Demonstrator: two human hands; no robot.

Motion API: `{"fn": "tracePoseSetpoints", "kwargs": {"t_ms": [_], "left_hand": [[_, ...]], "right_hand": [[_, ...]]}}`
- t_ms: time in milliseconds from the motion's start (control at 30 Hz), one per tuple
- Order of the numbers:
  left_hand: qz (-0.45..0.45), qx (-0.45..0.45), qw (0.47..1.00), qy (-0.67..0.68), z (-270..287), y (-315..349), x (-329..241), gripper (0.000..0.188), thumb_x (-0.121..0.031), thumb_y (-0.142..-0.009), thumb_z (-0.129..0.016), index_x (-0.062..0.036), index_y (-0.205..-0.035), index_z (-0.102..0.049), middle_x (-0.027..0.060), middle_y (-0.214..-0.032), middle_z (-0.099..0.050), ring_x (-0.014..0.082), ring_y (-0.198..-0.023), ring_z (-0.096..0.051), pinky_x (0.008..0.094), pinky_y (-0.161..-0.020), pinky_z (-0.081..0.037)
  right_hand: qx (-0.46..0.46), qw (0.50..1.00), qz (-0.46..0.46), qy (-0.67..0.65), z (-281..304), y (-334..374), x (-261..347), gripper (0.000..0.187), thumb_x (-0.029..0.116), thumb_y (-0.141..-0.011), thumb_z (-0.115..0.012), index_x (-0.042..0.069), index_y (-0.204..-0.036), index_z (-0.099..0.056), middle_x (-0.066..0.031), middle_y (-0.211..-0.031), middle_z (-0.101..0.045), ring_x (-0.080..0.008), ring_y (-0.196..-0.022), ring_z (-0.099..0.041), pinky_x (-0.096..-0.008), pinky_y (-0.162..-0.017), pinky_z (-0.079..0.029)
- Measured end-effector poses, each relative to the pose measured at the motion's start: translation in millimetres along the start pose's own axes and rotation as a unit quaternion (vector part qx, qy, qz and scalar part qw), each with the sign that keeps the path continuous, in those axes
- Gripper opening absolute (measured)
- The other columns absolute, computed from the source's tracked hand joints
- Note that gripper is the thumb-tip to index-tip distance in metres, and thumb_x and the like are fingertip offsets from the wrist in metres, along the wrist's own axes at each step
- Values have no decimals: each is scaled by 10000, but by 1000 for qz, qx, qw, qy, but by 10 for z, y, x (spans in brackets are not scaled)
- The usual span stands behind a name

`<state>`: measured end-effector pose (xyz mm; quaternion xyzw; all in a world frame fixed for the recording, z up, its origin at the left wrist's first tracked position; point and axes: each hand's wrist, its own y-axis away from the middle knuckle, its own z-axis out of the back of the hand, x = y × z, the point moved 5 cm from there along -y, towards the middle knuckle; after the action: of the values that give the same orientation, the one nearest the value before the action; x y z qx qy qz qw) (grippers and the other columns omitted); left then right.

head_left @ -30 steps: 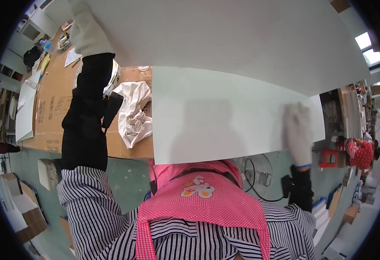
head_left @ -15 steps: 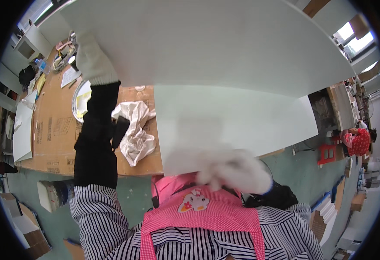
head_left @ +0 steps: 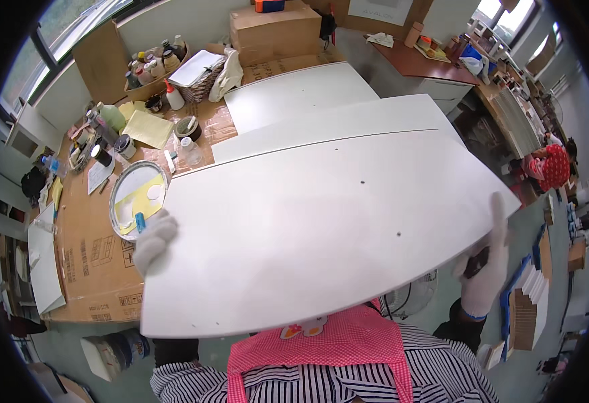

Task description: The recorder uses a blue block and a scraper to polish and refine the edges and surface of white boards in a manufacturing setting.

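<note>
A large white panel with a few small dark holes and a thin line near its far edge lies roughly level before me. At its left edge is my left hand in a white knit glove, with the fingers wrapped over the rim. My right hand, gloved too and slightly blurred, grips the right edge, its thumb side on top. The panel hides the rest of its fingers. Beyond the held panel, another white panel rests on the cardboard-covered table.
Left of the panel are a round tray with yellow paper, a small jar and a clear bottle. A cardboard box stands at the back. A person in red is at the far right.
The raised panel has come down to a nearly level position. My left hand has moved down its left side; my right hand has gone from by the apron to the right edge.
</note>
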<state>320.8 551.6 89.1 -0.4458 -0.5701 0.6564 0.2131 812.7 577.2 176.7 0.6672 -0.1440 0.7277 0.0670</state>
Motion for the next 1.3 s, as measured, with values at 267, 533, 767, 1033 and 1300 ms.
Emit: {"fn": "tracePoseSetpoints", "kwargs": {"t_ms": [267,533,767,1033,1300], "left_hand": [[-29,133,969,-207,16,701,-359,288,-168,-932,-651,-91,-1075,-413,172,-1155,-608,398,-1036,-655,600,-994,-507],[365,18,925,-102,474,845,-38,373,-201,-1033,-527,7,-1339,-485,201,-1335,-574,318,-1296,-540,410,-1117,-433],[686,62,715,121,209,756,-390,424,-208,-1032,-502,52,-1367,-480,157,-1310,-583,243,-1190,-587,366,-1040,-463],[683,6,721,115,-44,681,-514,588,-180,-1013,-527,65,-1511,-333,169,-1432,-503,243,-1269,-535,364,-1070,-439],[691,21,712,126,-2,742,-494,609,-202,-1022,-534,61,-1525,-313,179,-1445,-496,243,-1268,-538,365,-1066,-442]], "right_hand": [[15,966,-255,-48,-24,-71,-595,517,351,-1087,-410,-13,-1444,-498,-106,-992,-669,-110,-570,-633,-219,-479,-537],[170,825,56,536,120,-1038,276,526,359,-1035,-495,8,-1425,-532,-98,-905,-702,-162,-822,-697,-298,-743,-549],[192,889,2,416,-617,-2392,-202,335,293,-948,-571,41,-1099,-733,-132,-790,-648,-224,-742,-651,-361,-706,-535],[26,721,202,662,-770,-3283,-913,289,298,-927,-574,84,-982,-760,-188,-945,-705,-383,-935,-673,-502,-802,-532],[131,697,350,612,-1253,-2935,-1125,261,259,-958,-542,76,-995,-724,-164,-931,-688,-373,-883,-660,-510,-748,-514]]}}
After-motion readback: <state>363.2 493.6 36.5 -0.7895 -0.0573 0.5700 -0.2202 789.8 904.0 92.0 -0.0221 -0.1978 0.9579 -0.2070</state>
